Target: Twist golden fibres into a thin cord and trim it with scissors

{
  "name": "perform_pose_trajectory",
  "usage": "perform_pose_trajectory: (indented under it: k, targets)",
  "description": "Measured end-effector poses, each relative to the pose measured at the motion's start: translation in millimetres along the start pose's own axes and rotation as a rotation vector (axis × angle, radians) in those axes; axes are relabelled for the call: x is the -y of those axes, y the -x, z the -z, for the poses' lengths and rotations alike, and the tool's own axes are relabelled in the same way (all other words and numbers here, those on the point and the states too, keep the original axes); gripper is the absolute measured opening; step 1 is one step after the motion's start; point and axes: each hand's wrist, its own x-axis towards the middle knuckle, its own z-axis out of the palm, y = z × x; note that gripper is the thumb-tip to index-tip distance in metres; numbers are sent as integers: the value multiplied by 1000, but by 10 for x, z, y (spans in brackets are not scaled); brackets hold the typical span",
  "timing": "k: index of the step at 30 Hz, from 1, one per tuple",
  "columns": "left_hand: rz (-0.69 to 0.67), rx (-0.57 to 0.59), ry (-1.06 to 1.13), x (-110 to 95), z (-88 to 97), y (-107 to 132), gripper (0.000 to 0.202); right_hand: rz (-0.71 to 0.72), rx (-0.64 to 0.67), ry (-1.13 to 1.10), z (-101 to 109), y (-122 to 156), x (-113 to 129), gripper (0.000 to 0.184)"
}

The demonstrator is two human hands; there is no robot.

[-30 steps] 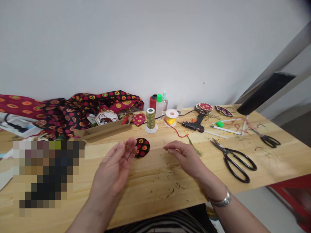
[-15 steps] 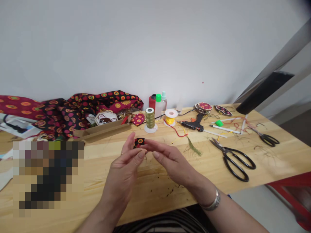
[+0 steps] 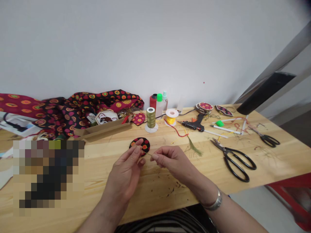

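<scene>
A thin thread (image 3: 147,153), olive-looking, stretches over a short gap between my two hands. My left hand (image 3: 128,163) pinches one end of it with thumb and forefinger. The other end is closed in the fingertips of my right hand (image 3: 170,161), which wears a silver bracelet at the wrist. Just beyond my left fingers is a round black patterned fabric disc (image 3: 146,142), partly covered by them; I cannot tell whether they touch it. Farther back stand an olive thread spool (image 3: 151,119) and a yellow thread spool (image 3: 171,119).
To the right lie large black-handled scissors (image 3: 235,158), smaller scissors (image 3: 268,139), a glue gun (image 3: 194,125) and a green tassel (image 3: 193,147). A cardboard tray (image 3: 104,130) and patterned fabric (image 3: 97,100) occupy the back left. Dark scraps (image 3: 167,191) dot the wood near my wrists.
My hands have drawn a little apart, and the thread now shows between them. More of the black disc is visible past my left fingers.
</scene>
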Motion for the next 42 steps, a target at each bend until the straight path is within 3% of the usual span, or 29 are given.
perform_pose_trajectory:
  k: [9,14,23,26,29,32,33,36,38,42]
  targets:
    - [0,-57,81,-54,79,-53,7,-38,34,-109,245,20,-34,23]
    - [5,-68,61,-49,96,-47,10,-40,-9,-115,317,13,-49,22]
    - [38,-35,-62,-109,256,-7,13,-3,-53,126,373,9,-28,22]
    - [-106,-90,-53,-188,337,-56,11,19,-24,233,420,20,6,22]
    - [-449,-153,-145,-281,283,-3,17,46,22,334,435,40,77,19]
    - [-624,-111,-492,-311,100,161,13,101,88,439,394,70,154,18]
    - [-625,-46,-585,-294,39,213,12,137,109,471,372,81,174,19]
    - [-595,205,-718,-165,-61,286,23,242,132,553,304,105,208,23]
    - [-506,340,-799,-48,-52,270,36,274,137,592,275,112,216,23]
    - [-415,412,-858,110,18,216,44,306,157,655,273,107,211,22]
